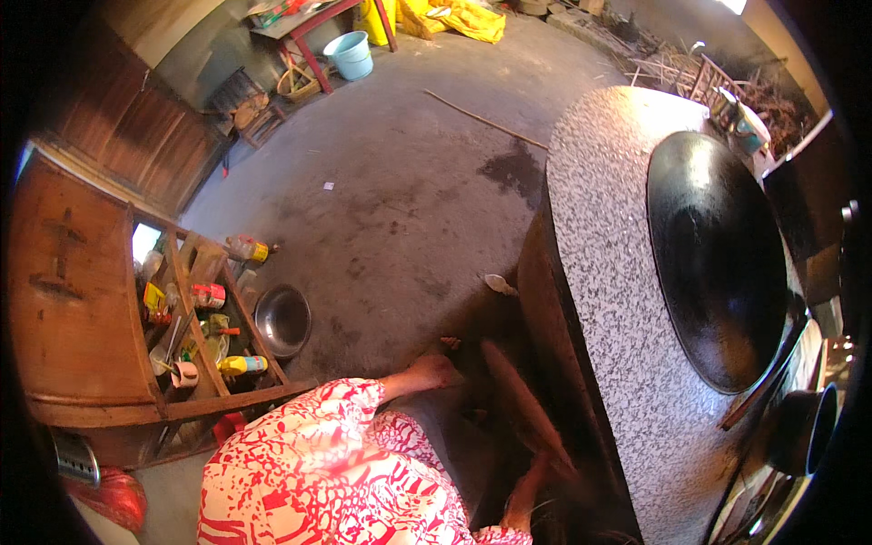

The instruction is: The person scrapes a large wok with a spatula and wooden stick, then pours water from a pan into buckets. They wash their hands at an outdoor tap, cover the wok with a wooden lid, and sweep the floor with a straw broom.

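Observation:
My left hand (436,372) is low over the dark floor beside the speckled stove counter, near some small reddish pieces (449,342); shadow hides its fingers. My right hand (543,464) is in deep shadow against the counter's side, at the lower end of a long reddish-brown piece, apparently wood (528,402), that slants up towards the left. Blur and darkness hide whether its fingers close on it. A large black wok (715,259) is set into the counter (593,259) above and to the right.
At the left stands a wooden shelf unit (82,286) with bottles and a cup; a metal basin (282,321) leans beside it. A stick (484,119) lies on the floor. Farther off are a blue bucket (349,56) and a red-legged table (310,24).

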Demonstrator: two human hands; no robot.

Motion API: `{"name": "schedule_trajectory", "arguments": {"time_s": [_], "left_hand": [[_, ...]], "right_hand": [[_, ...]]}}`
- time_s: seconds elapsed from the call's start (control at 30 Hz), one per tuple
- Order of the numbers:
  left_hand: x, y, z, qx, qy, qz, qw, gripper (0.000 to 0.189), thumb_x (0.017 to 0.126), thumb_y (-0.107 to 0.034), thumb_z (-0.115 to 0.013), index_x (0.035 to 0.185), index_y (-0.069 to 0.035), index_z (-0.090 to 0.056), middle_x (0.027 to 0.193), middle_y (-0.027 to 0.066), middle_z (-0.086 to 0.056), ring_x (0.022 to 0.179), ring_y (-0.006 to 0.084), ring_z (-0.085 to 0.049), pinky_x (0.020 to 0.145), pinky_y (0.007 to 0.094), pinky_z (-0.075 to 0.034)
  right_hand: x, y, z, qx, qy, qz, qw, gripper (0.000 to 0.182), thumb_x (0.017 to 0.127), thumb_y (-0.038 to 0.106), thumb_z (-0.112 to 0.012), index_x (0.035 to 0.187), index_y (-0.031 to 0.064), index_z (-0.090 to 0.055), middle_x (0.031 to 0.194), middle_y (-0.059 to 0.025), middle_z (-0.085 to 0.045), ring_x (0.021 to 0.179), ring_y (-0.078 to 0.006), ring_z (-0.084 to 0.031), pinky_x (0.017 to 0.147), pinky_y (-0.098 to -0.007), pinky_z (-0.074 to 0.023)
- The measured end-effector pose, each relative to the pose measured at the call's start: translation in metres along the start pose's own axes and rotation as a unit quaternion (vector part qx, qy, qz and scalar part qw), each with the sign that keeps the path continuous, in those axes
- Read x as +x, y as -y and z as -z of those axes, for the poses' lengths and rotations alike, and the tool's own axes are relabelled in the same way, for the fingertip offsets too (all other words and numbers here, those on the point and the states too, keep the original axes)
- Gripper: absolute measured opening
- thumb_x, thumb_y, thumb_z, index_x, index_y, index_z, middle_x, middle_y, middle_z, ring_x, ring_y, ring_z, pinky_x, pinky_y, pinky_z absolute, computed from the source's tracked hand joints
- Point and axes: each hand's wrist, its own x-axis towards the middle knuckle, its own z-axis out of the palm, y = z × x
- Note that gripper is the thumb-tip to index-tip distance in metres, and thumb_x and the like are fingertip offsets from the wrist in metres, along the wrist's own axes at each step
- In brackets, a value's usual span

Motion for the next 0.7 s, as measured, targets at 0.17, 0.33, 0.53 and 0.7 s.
{"name": "schedule_trajectory", "arguments": {"time_s": [0.17, 0.33, 0.53, 0.7], "left_hand": [[-0.002, 0.007, -0.072, -0.276, 0.050, 0.201, 0.939, 0.036, 0.086, -0.036, -0.058, 0.109, -0.009, -0.062, 0.081, 0.0081, -0.065, 0.061, 0.0207, -0.058, 0.055, 0.0330, -0.050], [-0.054, -0.001, -0.059, -0.635, 0.172, 0.031, 0.753, 0.038, 0.089, -0.036, -0.059, 0.117, -0.010, -0.054, 0.095, 0.0057, -0.062, 0.075, 0.0209, -0.060, 0.063, 0.0353, -0.052], [-0.087, -0.053, -0.003, -0.770, 0.172, -0.103, 0.606, 0.055, 0.091, -0.033, -0.061, 0.137, -0.012, -0.039, 0.120, 0.0034, -0.059, 0.097, 0.0229, -0.063, 0.079, 0.0397, -0.055], [-0.129, -0.107, 0.068, -0.581, -0.001, -0.205, 0.788, 0.051, 0.090, -0.021, -0.063, 0.134, -0.009, -0.039, 0.118, 0.0088, -0.060, 0.099, 0.0229, -0.062, 0.077, 0.0367, -0.056]], "right_hand": [[-0.067, 0.143, -0.027, -0.017, -0.012, -0.162, 0.987, 0.063, 0.084, 0.030, -0.066, 0.137, 0.0080, -0.040, 0.126, -0.0107, -0.050, 0.111, -0.0219, -0.052, 0.093, -0.0367, -0.0427], [-0.126, 0.232, -0.066, 0.049, 0.040, -0.209, 0.976, 0.056, 0.086, 0.033, -0.062, 0.134, 0.0123, -0.043, 0.124, -0.0064, -0.053, 0.106, -0.0197, -0.055, 0.091, -0.0340, -0.0426], [-0.158, 0.296, -0.120, 0.147, 0.107, -0.230, 0.956, 0.054, 0.088, 0.031, -0.063, 0.134, 0.0129, -0.043, 0.124, -0.0060, -0.054, 0.103, -0.0208, -0.058, 0.093, -0.0354, -0.0439], [-0.152, 0.312, -0.140, 0.323, 0.108, -0.264, 0.902, 0.046, 0.088, 0.023, -0.061, 0.129, 0.0042, -0.049, 0.128, -0.0139, -0.054, 0.113, -0.0313, -0.054, 0.099, -0.0447, -0.0441]]}}
